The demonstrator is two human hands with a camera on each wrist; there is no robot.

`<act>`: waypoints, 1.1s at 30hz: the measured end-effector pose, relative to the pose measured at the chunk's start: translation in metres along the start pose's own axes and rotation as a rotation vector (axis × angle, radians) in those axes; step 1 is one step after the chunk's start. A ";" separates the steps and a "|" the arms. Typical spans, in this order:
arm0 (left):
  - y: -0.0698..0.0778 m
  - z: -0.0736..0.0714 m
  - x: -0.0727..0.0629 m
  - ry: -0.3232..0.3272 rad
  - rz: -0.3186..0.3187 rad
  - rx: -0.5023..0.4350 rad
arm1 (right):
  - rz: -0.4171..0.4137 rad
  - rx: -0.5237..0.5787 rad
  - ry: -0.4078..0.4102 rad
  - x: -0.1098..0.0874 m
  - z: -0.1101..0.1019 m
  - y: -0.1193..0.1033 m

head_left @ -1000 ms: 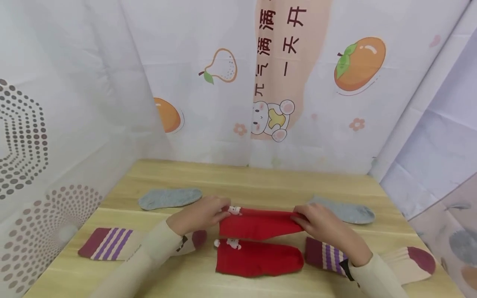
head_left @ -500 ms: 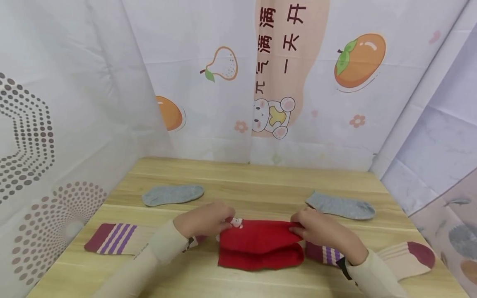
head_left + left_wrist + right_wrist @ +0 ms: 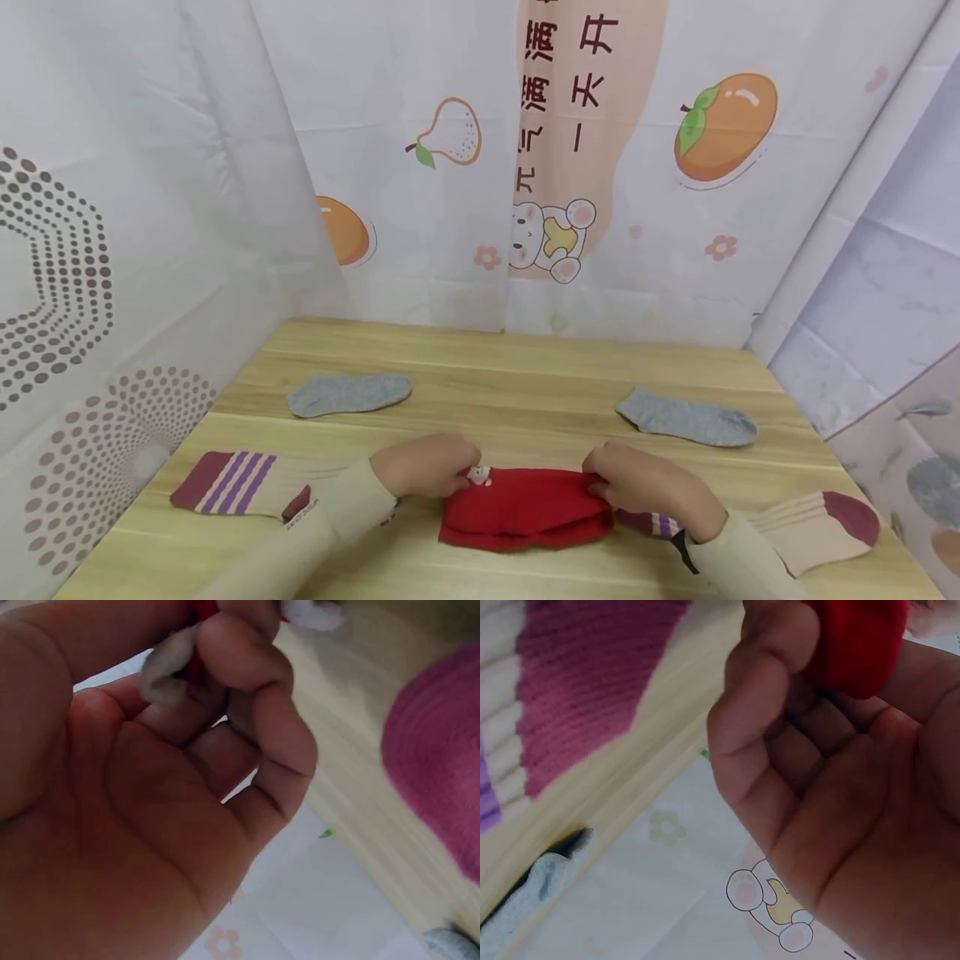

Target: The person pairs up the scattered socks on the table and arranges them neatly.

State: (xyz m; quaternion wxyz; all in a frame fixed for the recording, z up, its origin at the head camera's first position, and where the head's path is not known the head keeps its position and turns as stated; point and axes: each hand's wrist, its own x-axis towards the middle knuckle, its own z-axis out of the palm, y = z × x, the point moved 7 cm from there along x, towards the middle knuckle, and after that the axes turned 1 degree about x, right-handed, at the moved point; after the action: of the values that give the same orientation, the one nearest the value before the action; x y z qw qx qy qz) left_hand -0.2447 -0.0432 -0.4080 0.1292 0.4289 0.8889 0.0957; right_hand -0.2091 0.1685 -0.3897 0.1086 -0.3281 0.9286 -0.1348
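In the head view a red sock [image 3: 525, 493] with a small white bear figure at its cuff is stretched between my two hands. My left hand [image 3: 429, 465] pinches its cuff end; a white fluffy tuft [image 3: 166, 669] shows by the fingers in the left wrist view. The toe end is pinched by my right hand [image 3: 647, 483], and red cloth [image 3: 864, 645] bulges from those fingers in the right wrist view. Beneath lies a second red sock [image 3: 581, 532], mostly covered by the upper one, with its lower edge and toe peeking out.
Cream socks with purple stripes and maroon ends lie at left [image 3: 236, 485] and right, the right cream sock [image 3: 813, 527] partly under my forearm. Farther back are a left grey sock [image 3: 348, 393] and a right grey sock [image 3: 688, 417]. A printed curtain [image 3: 405, 275] borders the wooden table [image 3: 517, 367].
Both hands have brought the upper red sock down toward me, from behind the other red sock to on top of it. The gap between the two socks has closed.
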 end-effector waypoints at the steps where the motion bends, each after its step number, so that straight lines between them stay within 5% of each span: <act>1: 0.000 0.002 0.000 -0.003 -0.007 0.002 | 0.005 -0.003 -0.003 0.000 0.002 0.000; 10: 0.001 0.005 0.003 -0.013 -0.043 0.010 | 0.139 0.031 -0.059 -0.003 0.010 0.008; 16: 0.003 0.003 0.002 -0.010 -0.040 0.012 | 0.150 0.031 -0.066 -0.005 0.009 0.005; 22: 0.004 -0.018 -0.003 0.231 -0.034 0.254 | 0.154 -0.018 -0.006 -0.006 0.000 -0.003; 26: 0.022 -0.029 -0.008 0.299 0.012 0.338 | 0.168 -0.152 0.092 -0.009 -0.011 -0.016; 30: 0.055 -0.024 -0.013 0.269 0.133 0.348 | 0.073 -0.241 0.166 -0.010 -0.016 -0.041; 33: 0.075 -0.012 -0.019 0.220 0.223 0.372 | 0.035 -0.196 0.128 -0.010 -0.011 -0.054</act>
State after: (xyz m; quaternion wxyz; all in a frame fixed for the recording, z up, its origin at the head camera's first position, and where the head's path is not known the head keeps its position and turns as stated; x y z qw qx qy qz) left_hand -0.1820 -0.0126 -0.3733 -0.0612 0.5278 0.8471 -0.0097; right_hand -0.1738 0.1365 -0.3609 0.0188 -0.3118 0.9479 -0.0621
